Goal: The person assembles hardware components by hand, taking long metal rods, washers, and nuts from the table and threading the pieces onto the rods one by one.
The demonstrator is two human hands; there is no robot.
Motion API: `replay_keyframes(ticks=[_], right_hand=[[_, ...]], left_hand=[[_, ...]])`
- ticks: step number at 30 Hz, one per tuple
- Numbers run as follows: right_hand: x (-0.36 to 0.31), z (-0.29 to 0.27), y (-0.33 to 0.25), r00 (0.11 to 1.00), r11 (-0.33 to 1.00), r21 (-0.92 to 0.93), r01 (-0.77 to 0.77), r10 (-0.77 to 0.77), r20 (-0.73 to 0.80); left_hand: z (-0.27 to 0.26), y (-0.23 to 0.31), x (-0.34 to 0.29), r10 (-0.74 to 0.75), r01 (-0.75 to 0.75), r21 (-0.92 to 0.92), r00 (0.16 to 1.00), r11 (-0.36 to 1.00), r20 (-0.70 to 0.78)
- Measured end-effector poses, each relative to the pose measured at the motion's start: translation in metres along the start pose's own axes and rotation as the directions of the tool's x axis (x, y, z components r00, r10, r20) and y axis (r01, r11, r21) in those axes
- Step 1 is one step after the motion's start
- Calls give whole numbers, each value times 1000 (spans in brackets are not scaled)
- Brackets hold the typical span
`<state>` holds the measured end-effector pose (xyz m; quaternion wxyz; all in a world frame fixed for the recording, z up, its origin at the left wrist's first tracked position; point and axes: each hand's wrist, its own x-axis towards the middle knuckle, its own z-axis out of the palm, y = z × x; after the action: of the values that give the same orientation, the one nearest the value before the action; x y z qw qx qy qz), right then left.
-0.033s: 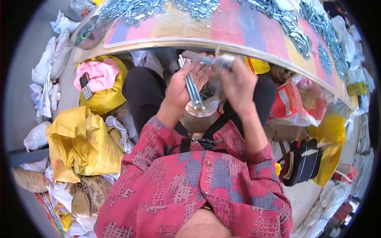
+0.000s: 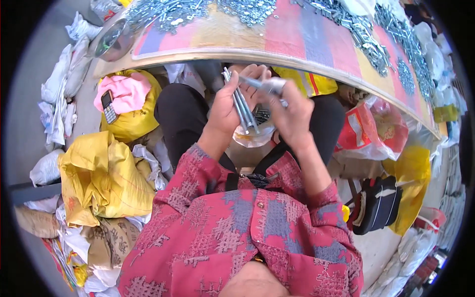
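My left hand (image 2: 225, 111) is closed, its thumb pressing several long silvery metal rods (image 2: 243, 106), which look like long bolts, against the palm. They slant down toward my lap. My right hand (image 2: 293, 109), blurred by motion, grips a shiny metal fastener (image 2: 271, 85) whose thin end points at the fingers of my left hand. Its exact kind is smeared. Below both hands, between my knees, a pale plastic-lined container (image 2: 254, 138) holds dark metal hardware (image 2: 261, 115), partly hidden by the rods and hands.
Ahead is a table with a striped cover (image 2: 237, 39), bearing piles of bolts (image 2: 354, 32) and washers (image 2: 173, 17). A metal bowl (image 2: 113, 42) sits at its left end. Yellow sacks (image 2: 106, 178) and a phone (image 2: 108, 106) are left; a red bag (image 2: 363, 128) is right.
My right hand has shifted slightly left and down with the metal fastener. More of the yellow bag behind it shows. My left hand keeps its hold on the rods.
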<state>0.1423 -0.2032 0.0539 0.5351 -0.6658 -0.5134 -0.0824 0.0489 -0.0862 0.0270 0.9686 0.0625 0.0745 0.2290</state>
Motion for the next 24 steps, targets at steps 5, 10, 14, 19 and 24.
replay_keyframes(ticks=[5, 10, 14, 19, 24], right_hand=[[-22, 2, -6, 999, 992, 118, -49, 46, 29], [-10, 25, -8, 956, 870, 419, -261, 292, -10], [23, 5, 24, 811, 601, 578, -552, 548, 204], [41, 6, 47, 765, 518, 569, -639, 507, 398], [69, 12, 53, 725, 606, 402, -687, 611, 318]], left_hand=[[-11, 8, 20, 125, -122, -85, 992, 989, 34], [9, -26, 28, 34, -25, 62, 989, 998, -147], [19, -15, 13, -55, 47, 377, 998, 925, 12], [16, -6, 27, -316, 216, 759, 949, 614, -14], [11, 17, 38, -311, 222, 762, 950, 608, -28]])
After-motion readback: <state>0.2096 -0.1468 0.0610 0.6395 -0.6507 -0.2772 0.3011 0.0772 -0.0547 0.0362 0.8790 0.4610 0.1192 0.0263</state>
